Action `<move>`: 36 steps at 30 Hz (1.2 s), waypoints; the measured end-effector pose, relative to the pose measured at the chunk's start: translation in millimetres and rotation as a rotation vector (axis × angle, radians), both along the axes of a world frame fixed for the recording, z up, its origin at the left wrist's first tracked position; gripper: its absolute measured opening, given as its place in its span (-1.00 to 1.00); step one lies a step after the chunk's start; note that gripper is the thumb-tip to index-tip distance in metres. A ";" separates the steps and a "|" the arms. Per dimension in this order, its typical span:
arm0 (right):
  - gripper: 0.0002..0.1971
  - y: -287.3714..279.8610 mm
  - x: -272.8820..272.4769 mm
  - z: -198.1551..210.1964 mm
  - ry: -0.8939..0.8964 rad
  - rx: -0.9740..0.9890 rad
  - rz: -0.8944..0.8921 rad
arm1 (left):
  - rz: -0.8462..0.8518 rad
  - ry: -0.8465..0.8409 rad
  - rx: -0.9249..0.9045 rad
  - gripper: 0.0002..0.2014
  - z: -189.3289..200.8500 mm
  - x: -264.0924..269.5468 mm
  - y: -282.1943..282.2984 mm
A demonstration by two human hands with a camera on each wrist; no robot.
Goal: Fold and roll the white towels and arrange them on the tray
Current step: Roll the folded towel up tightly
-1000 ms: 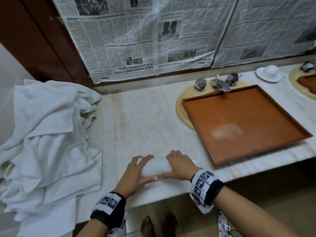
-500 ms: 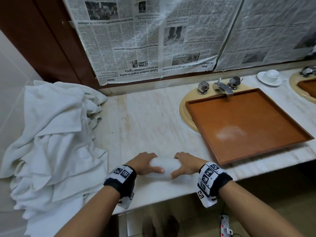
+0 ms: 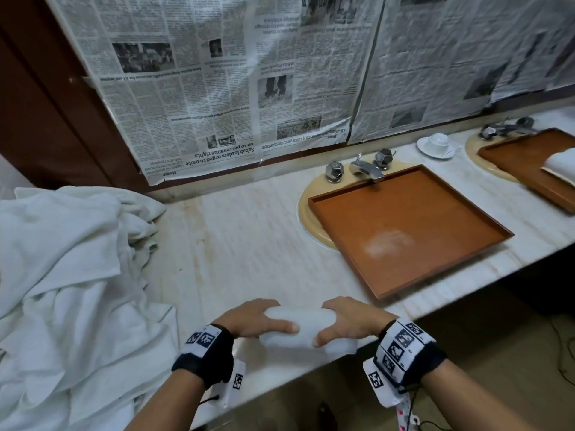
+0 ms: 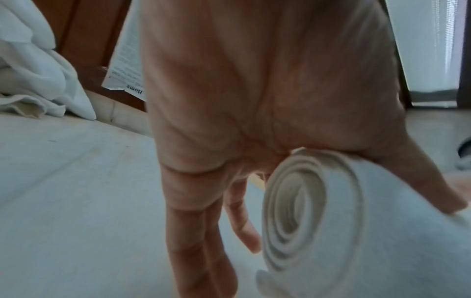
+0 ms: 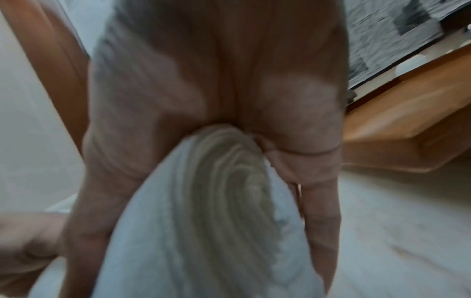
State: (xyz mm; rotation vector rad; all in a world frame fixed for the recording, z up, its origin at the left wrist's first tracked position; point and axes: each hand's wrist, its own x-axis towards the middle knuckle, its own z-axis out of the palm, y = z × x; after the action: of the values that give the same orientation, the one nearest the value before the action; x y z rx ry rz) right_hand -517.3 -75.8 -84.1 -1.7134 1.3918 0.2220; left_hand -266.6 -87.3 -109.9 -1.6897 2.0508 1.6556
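Marble counter — towel heap, tray

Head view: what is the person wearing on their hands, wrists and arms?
Both hands, left hand and right hand, are bare, and the forearms show no sleeves. Each wrist carries a black band covered with white panels printed with black square code markers. A thin black cable trails from the left band.
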 end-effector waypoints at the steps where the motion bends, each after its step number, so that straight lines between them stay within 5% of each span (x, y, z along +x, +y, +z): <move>1: -0.42 -1.5 -9.7 5.7 -0.052 -0.026 -0.050 | 0.084 0.099 0.034 -0.44 5.7 -5.0 -4.3; 6: -0.59 -17.0 -63.9 25.5 -0.296 -0.136 -0.272 | 0.333 0.451 0.051 -0.58 32.7 -60.2 -36.4; 12: -0.64 -43.1 -121.1 10.9 -0.437 -0.216 -0.587 | 0.509 0.417 -0.205 -0.56 22.1 -149.7 -85.2; 15: -0.58 -58.4 -133.8 -8.2 -0.251 -0.359 -0.672 | 0.579 0.379 -0.248 -0.61 7.6 -176.8 -91.4; 21: -0.43 -77.1 -130.2 -31.8 -0.063 -0.407 -0.658 | 0.612 0.287 -0.204 -0.53 -19.5 -189.5 -76.0; 28: -0.38 -79.4 -128.3 -38.3 0.008 -0.361 -0.505 | 0.682 0.447 -0.059 -0.62 -23.4 -211.1 -62.9; 36: -0.51 -88.7 -139.4 -35.0 -0.107 -0.279 -0.457 | 0.796 0.499 -0.014 -0.66 -22.9 -220.2 -64.8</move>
State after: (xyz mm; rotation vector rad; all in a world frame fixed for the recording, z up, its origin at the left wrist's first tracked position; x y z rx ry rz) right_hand -656.7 -164.5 -119.0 -1.5429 1.7485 -0.3267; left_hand -486.7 -152.1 -132.8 -2.5137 1.5860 2.4874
